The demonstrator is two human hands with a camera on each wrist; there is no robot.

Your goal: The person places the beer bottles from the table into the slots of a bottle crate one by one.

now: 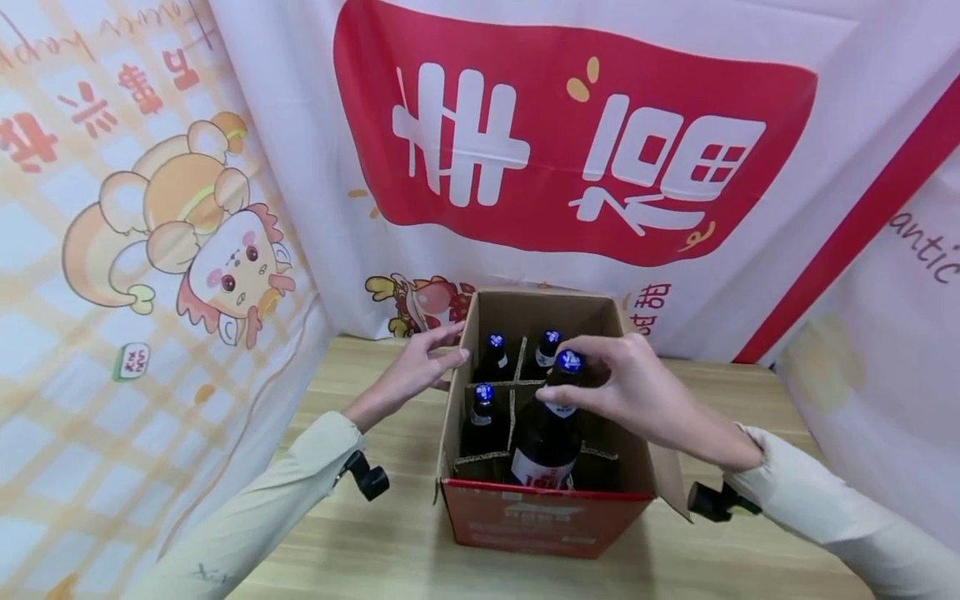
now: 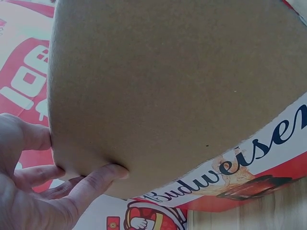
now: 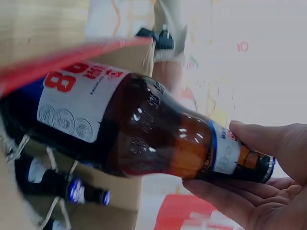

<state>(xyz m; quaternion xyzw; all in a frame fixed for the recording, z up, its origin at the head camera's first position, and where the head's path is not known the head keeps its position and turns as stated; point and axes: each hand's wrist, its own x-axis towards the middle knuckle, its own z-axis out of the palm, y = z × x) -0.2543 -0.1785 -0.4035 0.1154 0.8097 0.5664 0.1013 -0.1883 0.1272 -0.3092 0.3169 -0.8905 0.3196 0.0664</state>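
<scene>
An open red cardboard box (image 1: pixel 551 521) with brown insides stands on the wooden table. My right hand (image 1: pixel 637 396) grips the neck of a brown beer bottle (image 3: pixel 158 129), thumb on one side and fingers on the other. The bottle has a blue cap and a white label with red print. It is raised above its neighbours, its lower end still inside the box. My left hand (image 1: pixel 412 367) holds the box's left edge, a finger against the brown cardboard (image 2: pixel 144 96) and other fingertips at the rim, partly hidden.
More blue-capped bottles, such as the left front one (image 1: pixel 483 417), stand in the box between cardboard dividers (image 1: pixel 517 400). A flap (image 1: pixel 675 471) sticks out on the right. Printed curtains (image 1: pixel 292 192) hang behind and beside the wooden table (image 1: pixel 360 533).
</scene>
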